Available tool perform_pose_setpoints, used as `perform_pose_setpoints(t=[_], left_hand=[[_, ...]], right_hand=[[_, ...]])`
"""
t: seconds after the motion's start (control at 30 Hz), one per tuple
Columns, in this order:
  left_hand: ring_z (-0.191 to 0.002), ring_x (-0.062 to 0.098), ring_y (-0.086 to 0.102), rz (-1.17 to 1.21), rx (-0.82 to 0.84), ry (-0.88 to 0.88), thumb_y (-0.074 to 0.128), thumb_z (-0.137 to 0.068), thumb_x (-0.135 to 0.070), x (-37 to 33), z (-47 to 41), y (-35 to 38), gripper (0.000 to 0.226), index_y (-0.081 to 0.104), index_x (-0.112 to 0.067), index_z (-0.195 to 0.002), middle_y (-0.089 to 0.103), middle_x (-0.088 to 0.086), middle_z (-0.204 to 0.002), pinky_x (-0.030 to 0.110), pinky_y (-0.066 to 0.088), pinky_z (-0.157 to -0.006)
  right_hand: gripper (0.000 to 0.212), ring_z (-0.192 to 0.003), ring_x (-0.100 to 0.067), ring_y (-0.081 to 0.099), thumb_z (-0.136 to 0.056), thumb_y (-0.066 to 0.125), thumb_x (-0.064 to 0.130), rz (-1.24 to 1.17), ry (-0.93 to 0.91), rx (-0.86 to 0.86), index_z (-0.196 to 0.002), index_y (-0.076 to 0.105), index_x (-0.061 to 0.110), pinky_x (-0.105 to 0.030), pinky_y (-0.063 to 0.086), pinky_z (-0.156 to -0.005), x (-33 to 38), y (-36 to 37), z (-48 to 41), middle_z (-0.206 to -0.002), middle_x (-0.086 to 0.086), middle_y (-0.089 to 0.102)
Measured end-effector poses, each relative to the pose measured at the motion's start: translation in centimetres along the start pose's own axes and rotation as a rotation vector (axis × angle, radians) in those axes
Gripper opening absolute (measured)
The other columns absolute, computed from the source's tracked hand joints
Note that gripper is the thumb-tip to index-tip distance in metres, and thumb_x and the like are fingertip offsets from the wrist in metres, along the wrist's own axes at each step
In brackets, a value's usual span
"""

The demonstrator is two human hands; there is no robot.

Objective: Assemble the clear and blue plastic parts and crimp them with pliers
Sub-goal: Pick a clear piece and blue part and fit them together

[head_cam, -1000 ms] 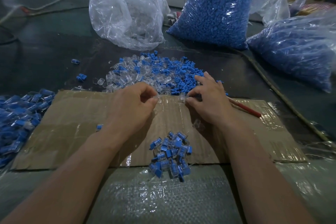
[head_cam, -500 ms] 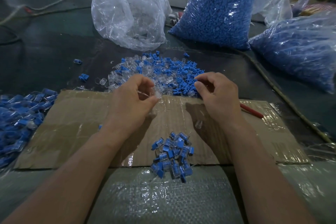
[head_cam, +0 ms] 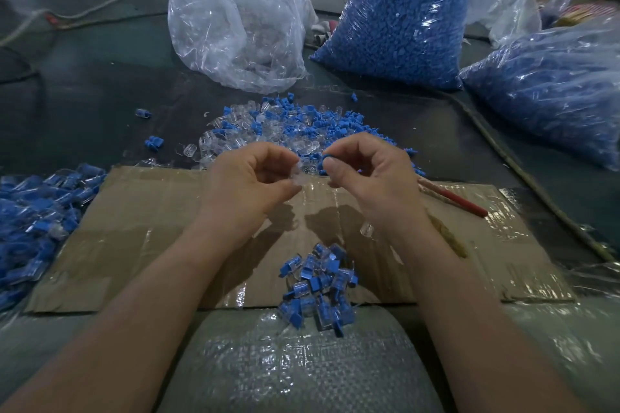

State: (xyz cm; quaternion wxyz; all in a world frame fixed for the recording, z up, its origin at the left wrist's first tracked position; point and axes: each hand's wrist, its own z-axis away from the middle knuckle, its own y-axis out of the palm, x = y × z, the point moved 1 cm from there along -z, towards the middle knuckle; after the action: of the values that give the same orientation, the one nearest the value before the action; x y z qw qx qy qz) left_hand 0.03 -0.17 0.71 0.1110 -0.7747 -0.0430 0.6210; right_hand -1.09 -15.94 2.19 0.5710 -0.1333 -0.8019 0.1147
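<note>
My left hand [head_cam: 248, 184] pinches a small clear plastic part [head_cam: 298, 176] between thumb and fingers, raised over the cardboard sheet [head_cam: 134, 231]. My right hand [head_cam: 369, 178] pinches a blue plastic part [head_cam: 326, 159] just right of it, the two parts a finger's width apart. Behind both hands lies a mixed pile of loose clear and blue parts [head_cam: 288, 131]. A small heap of joined blue-and-clear pieces [head_cam: 318, 288] sits at the cardboard's near edge. The red handle of the pliers [head_cam: 459, 203] shows to the right of my right wrist.
A clear bag [head_cam: 235, 23] stands at the back, with two bags of blue parts [head_cam: 399, 23] [head_cam: 553, 90] to its right. More joined pieces [head_cam: 30, 218] are heaped at the left. A lone clear part [head_cam: 366, 230] lies on the cardboard.
Both hands have lifted off the cardboard with a part each and come closer together. The right hand picked a blue part from the pile.
</note>
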Motion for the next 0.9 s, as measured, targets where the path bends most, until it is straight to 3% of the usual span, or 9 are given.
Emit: perform_pose_setpoints(t=[0.13,0.3,0.43,0.53,0.67,0.9], left_hand=[[-0.067,0.003,0.067,0.012,0.027,-0.001,0.075,-0.07,-0.002,0.0,0.0,0.1,0.027,0.065,-0.027,-0.074,0.071,-0.009,-0.074,0.013,0.051,-0.062],[-0.069,0.005,0.068,0.001,0.037,0.023,0.072,-0.073,-0.001,-0.4,0.1,0.0,0.028,0.067,-0.028,-0.077,0.071,-0.005,-0.074,0.015,0.053,-0.064],[-0.071,0.004,0.067,0.002,0.048,0.042,0.07,-0.073,0.002,-0.7,0.3,0.0,0.029,0.067,-0.026,-0.08,0.07,-0.006,-0.076,0.012,0.052,-0.065],[-0.07,0.004,0.067,0.027,0.049,0.029,0.07,-0.073,0.003,-0.8,0.3,0.0,0.029,0.066,-0.025,-0.078,0.07,-0.007,-0.073,0.012,0.052,-0.065],[-0.068,0.002,0.066,0.071,0.041,0.011,0.069,-0.073,0.003,-0.8,0.3,0.0,0.027,0.066,-0.023,-0.076,0.07,-0.008,-0.071,0.011,0.051,-0.064],[-0.07,-0.001,0.066,0.121,0.052,-0.004,0.068,-0.072,-0.001,-1.1,0.3,-0.2,0.021,0.067,-0.021,-0.081,0.071,-0.014,-0.075,0.007,0.048,-0.062]], right_hand=[[0.024,-0.065,-0.011,0.063,-0.082,0.064,0.0,-0.117,0.033,0.017,-0.075,0.061,0.023,-0.019,0.053,-0.063,0.3,0.3,0.2,-0.067,0.005,0.063],[0.028,-0.071,-0.017,0.063,-0.082,0.065,0.003,-0.025,0.016,0.077,-0.075,0.061,0.029,-0.035,0.056,-0.071,0.3,0.7,0.2,-0.071,0.007,0.064],[0.027,-0.066,0.0,0.059,-0.081,0.067,0.009,0.075,0.009,0.089,-0.073,0.06,0.033,-0.022,0.053,-0.067,0.1,0.8,0.2,-0.068,0.017,0.063],[0.026,-0.065,0.001,0.059,-0.081,0.068,0.009,0.086,0.01,0.088,-0.073,0.061,0.034,-0.017,0.051,-0.064,0.1,0.8,0.3,-0.067,0.017,0.063],[0.023,-0.071,-0.009,0.066,-0.082,0.066,0.007,0.044,-0.018,0.08,-0.078,0.065,0.029,-0.026,0.056,-0.07,0.3,0.5,0.4,-0.073,0.008,0.067],[0.018,-0.073,-0.012,0.068,-0.083,0.064,0.005,-0.04,0.041,0.12,-0.081,0.066,0.023,-0.028,0.057,-0.073,0.1,0.5,0.3,-0.076,0.003,0.068]])
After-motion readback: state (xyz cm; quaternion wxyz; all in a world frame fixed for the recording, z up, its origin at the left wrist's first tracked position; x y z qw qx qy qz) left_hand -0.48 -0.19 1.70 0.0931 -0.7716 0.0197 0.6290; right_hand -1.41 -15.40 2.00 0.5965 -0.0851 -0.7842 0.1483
